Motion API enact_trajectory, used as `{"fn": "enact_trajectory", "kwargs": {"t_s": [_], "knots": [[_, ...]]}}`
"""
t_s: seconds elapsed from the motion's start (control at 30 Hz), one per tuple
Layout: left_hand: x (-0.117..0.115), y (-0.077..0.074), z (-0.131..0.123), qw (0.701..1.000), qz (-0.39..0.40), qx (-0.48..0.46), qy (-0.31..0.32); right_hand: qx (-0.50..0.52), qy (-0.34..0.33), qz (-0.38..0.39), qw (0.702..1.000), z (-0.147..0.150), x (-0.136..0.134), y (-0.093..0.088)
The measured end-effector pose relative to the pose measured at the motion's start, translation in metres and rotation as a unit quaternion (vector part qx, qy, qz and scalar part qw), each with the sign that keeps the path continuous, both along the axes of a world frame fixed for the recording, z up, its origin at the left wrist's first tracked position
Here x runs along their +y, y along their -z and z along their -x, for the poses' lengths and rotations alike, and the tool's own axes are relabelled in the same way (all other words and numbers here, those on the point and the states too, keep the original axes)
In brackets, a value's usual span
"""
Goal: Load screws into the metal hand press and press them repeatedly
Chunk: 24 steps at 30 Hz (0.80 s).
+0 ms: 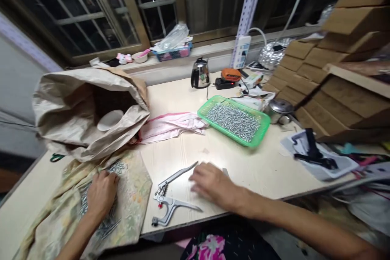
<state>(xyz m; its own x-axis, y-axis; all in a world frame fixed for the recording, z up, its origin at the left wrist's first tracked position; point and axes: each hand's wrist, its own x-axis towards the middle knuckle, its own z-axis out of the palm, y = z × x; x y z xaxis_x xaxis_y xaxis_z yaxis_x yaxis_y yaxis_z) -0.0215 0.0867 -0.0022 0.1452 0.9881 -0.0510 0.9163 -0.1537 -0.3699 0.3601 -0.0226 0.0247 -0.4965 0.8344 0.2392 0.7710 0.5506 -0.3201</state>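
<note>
On floral cloth (134, 195) — left hand (102, 191) over metal pieces (108, 227) (slim, shiny).

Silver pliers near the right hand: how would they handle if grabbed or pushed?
The pliers look metallic, so probably stiff. Their handles are spread apart, so they may swing together when squeezed. They lie flat, so a push would likely slide or turn them rather than roll them.

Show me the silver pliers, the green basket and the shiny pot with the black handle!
Silver pliers (174, 202): head view, where the lower handle starts.
Green basket (263, 131): head view, its right end.
Shiny pot (203, 74): head view, its metal body.
</note>
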Motion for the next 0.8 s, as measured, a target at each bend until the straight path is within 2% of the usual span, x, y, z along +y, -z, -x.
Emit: {"fn": "enact_trajectory", "kwargs": {"t_s": [0.1, 0.27, 0.37, 0.47, 0.53, 0.63, 0.7, 0.8], "knots": [[-0.004, -0.012, -0.002, 0.999, 0.022, 0.033, 0.031, 0.023, -0.057, 0.089, 0.994, 0.027, -0.027, 0.023], [-0.017, -0.026, -0.013, 0.993, 0.077, 0.042, 0.073, 0.053, -0.051, 0.065, 0.995, 0.039, -0.040, 0.043], [-0.021, -0.030, -0.013, 0.995, 0.057, -0.012, 0.080, 0.076, -0.055, 0.029, 0.995, 0.044, -0.039, 0.058], [-0.030, -0.037, -0.017, 0.987, 0.013, -0.152, 0.042, 0.086, -0.049, 0.017, 0.995, 0.048, -0.040, 0.065], [-0.043, -0.041, -0.027, 0.955, 0.015, -0.296, -0.022, 0.082, -0.047, 0.011, 0.995, 0.049, -0.041, 0.065], [-0.071, -0.039, -0.049, 0.862, 0.095, -0.486, -0.110, 0.072, -0.052, -0.001, 0.996, 0.051, -0.040, 0.064], [-0.092, -0.033, -0.064, 0.811, 0.157, -0.546, -0.141, 0.061, -0.058, -0.015, 0.996, 0.052, -0.039, 0.062], [-0.114, -0.022, -0.079, 0.785, 0.199, -0.563, -0.162, 0.042, -0.064, -0.032, 0.997, 0.051, -0.040, 0.061]]}}
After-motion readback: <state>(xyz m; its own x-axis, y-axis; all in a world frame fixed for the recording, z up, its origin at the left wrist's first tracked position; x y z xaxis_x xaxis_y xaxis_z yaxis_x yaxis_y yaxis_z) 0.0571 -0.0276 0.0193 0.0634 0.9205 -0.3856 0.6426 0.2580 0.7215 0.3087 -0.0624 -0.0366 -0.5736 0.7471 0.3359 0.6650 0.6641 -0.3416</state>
